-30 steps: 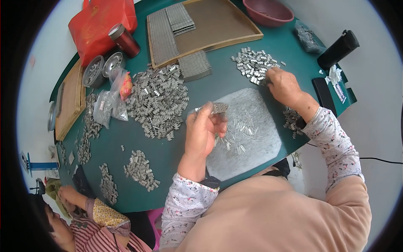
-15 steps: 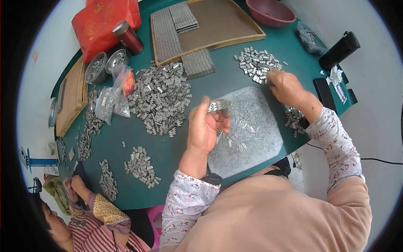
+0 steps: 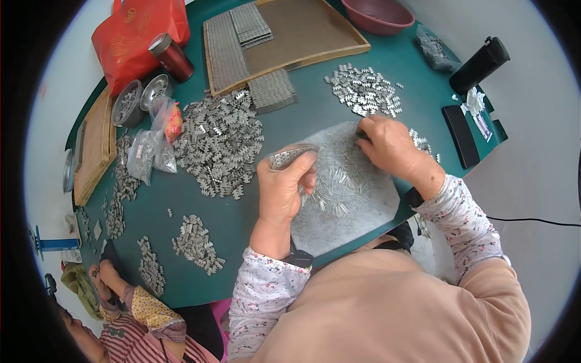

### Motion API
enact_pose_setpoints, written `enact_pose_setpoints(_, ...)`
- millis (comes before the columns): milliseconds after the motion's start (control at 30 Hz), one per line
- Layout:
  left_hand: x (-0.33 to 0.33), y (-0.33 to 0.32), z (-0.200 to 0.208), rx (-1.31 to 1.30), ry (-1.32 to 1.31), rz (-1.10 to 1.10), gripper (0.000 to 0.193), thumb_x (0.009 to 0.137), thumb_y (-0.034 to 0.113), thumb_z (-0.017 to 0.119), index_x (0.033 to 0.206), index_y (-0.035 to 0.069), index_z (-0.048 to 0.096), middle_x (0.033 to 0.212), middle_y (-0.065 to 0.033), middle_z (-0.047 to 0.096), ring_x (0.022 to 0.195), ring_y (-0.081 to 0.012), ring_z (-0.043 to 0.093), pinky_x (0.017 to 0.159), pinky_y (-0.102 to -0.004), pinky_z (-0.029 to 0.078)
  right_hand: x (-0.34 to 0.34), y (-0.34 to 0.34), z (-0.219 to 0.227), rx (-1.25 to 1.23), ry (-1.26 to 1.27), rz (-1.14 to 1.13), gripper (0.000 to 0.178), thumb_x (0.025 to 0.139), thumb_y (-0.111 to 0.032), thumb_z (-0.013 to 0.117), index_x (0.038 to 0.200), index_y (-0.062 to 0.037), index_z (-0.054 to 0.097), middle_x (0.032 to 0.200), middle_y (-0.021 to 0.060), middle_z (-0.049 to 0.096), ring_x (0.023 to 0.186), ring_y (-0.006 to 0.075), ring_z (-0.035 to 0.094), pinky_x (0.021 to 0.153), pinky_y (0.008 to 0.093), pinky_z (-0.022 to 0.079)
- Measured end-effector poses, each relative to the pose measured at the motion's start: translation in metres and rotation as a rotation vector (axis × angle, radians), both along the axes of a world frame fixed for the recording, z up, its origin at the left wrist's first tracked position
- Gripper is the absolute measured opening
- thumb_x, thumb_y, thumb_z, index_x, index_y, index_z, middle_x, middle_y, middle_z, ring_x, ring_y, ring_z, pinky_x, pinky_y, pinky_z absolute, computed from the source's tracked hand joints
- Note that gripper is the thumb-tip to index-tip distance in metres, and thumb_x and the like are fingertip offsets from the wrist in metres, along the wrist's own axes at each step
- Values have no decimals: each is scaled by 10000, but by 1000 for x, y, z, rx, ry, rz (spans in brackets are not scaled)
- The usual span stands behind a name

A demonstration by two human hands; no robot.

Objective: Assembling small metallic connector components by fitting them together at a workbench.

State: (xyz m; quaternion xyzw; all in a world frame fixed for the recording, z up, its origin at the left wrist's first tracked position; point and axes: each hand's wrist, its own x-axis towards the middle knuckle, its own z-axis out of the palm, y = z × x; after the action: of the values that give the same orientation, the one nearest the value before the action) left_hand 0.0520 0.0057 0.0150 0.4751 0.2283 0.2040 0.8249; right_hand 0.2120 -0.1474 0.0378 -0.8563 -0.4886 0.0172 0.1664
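Note:
A short strip of joined metal links (image 3: 293,156), like a piece of watch band, lies across my left hand (image 3: 275,193), clamped by the thumb with the fingers curled under it. My right hand (image 3: 393,148) hovers at the far right edge of a grey felt mat (image 3: 321,236). Its fingers are pinched together, and what they hold, if anything, is too small to name. Thin silver pins (image 3: 342,187) lie scattered on the mat between both hands. Beyond my right hand spreads a pile of shiny metal links (image 3: 363,89); a smaller heap of links (image 3: 422,142) is partly hidden behind the wrist.
A large link pile (image 3: 221,145) lies left, beside plastic bags (image 3: 142,157). A wooden tray (image 3: 308,60) with finished strips (image 3: 227,51) stands at the back. A phone (image 3: 460,136) and black bottle (image 3: 481,65) are right. A co-worker's hands (image 3: 106,275) work at lower left.
My right hand has come from the far link pile back toward the mat, its fingers still pinched. My left hand has tilted the strip and its thumb now presses over it. The view has shifted slightly.

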Motion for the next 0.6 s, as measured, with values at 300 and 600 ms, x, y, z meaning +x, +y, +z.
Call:
enact_pose_setpoints(300, 3, -3, -4, 134, 45, -67, 157, 821, 68, 716, 932, -31, 668, 710, -91, 662, 526, -124, 606, 443, -217, 469, -4, 8, -6, 109, 25, 97, 169, 711, -22, 628, 863, 22, 570, 826, 173, 616, 785, 373, 628, 695, 424, 503)
enact_pose_setpoints(600, 4, -5, -7, 117, 17, -58, 136, 825, 63, 713, 923, -27, 685, 720, -80, 668, 550, -117, 623, 474, -213, 499, -34, 20, -1, 511, 578, 185, 178, 741, -6, 614, 909, 33, 570, 742, 140, 602, 652, 245, 616, 592, 334, 494)
